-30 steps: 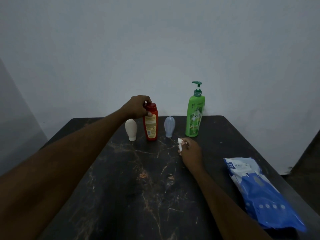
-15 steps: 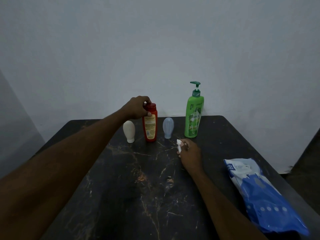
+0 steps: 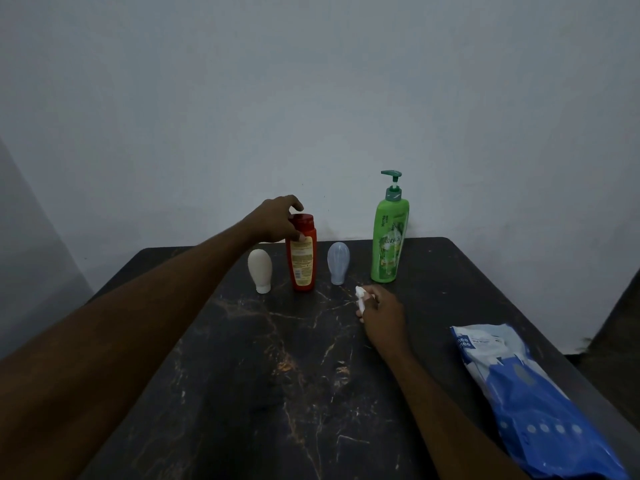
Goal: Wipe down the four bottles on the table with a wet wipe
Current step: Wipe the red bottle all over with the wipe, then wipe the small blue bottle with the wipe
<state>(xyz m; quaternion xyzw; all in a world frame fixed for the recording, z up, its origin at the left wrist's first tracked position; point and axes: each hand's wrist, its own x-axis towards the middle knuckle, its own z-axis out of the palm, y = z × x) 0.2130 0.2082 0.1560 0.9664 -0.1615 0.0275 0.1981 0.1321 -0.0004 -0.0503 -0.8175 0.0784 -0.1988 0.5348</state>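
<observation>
The left hand (image 3: 277,221) reaches to the back of the table (image 3: 242,375) and grips the top of the red bottle (image 3: 302,265), fingers curled over its cap and thumb pressed on its front shoulder. The right hand (image 3: 382,311) is down at the table nearer the middle, fingers closed round a bunched white wipe (image 3: 360,296) that sticks out at its far side. The hands are well apart. The red bottle stands upright and bears a yellow label. Four bottles stand in a row near the far edge: a small white bottle (image 3: 259,270), the red one, a small blue bottle (image 3: 338,263) and a tall green bottle (image 3: 389,244) with a pump. There is one wipe, and one blue-and-white pack (image 3: 526,393) lies at the right edge.
</observation>
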